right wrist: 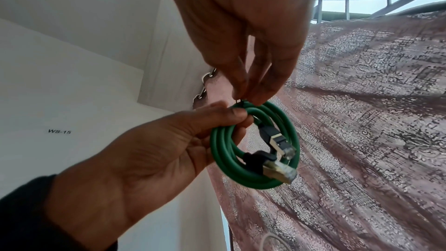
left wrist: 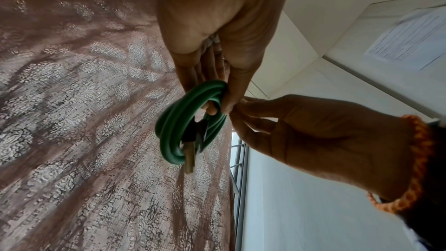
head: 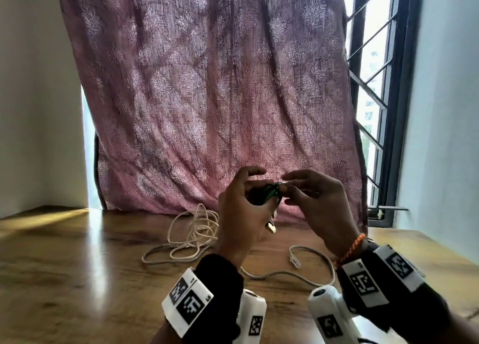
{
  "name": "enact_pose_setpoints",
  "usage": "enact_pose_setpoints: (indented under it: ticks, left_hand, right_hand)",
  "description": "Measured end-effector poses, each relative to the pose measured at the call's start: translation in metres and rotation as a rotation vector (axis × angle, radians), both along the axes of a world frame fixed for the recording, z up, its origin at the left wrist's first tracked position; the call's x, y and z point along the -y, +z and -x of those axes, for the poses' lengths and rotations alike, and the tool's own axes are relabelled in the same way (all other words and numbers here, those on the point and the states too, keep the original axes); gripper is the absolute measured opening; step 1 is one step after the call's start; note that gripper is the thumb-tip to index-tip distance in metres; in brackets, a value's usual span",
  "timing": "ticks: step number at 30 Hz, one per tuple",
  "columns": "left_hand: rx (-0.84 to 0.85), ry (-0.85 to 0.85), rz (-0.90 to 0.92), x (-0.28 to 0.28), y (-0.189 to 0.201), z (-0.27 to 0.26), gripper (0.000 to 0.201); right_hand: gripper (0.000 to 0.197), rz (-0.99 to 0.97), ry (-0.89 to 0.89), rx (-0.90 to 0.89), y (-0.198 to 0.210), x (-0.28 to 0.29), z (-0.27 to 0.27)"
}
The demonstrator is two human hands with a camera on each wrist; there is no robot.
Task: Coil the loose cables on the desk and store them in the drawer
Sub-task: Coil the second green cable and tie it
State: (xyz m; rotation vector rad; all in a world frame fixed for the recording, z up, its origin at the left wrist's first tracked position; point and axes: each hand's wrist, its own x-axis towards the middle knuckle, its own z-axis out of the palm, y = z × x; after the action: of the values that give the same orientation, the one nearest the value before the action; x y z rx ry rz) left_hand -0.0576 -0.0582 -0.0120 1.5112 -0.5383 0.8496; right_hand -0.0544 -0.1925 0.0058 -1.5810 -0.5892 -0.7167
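A green network cable [right wrist: 222, 152], wound into a small coil, hangs in the air above the wooden desk [head: 77, 266]. My left hand [head: 255, 185] grips one side of the coil between thumb and fingers. My right hand [right wrist: 248, 96] pinches the top of the coil with its fingertips, right beside the left thumb. Two black and metal plugs [right wrist: 280, 167] dangle inside the loop; one plug [head: 270, 228] shows below my left hand in the head view. In the left wrist view the coil [left wrist: 173, 121] appears edge-on. No drawer is in view.
A tangled white cable [head: 191, 232] lies on the desk behind my left wrist. A pale grey network cable [head: 313, 266] with a clear plug curves across the desk under my right wrist. A pink patterned curtain [head: 220, 97] hangs behind the desk, with a barred window [head: 373, 84] at the right.
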Motion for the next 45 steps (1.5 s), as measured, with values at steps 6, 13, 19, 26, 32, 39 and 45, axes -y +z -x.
enact_pose_setpoints:
  ticks: [6, 13, 19, 26, 32, 39, 45]
  left_hand:
    - [0.0, 0.002, -0.016, 0.0, 0.001, 0.003, 0.044]
    - [-0.009, -0.001, -0.035, 0.001, -0.002, 0.001, 0.047]
    - [0.001, -0.015, -0.058, 0.001, -0.002, 0.001, 0.047]
    - [0.019, -0.009, -0.041, 0.001, 0.0, 0.004, 0.044]
    - [0.015, -0.011, -0.05, 0.002, 0.0, 0.004, 0.046]
    - [-0.034, -0.016, -0.087, 0.003, -0.005, -0.002, 0.049]
    - [-0.045, 0.006, -0.064, 0.001, -0.006, -0.003, 0.05]
  right_hand:
    - [0.019, 0.128, -0.143, 0.052, -0.002, -0.001, 0.002]
    - [0.018, 0.366, -0.329, 0.249, -0.003, 0.003, 0.0]
    - [0.022, 0.405, -0.337, 0.367, -0.003, 0.005, 0.001]
    - [0.017, 0.107, -0.177, 0.031, 0.0, 0.002, 0.001]
    - [0.018, 0.313, -0.334, 0.174, 0.0, 0.003, 0.008]
    - [0.019, 0.413, -0.3, 0.269, -0.002, 0.009, 0.0]
    - [0.02, 0.463, -0.327, 0.281, -0.005, 0.006, -0.001]
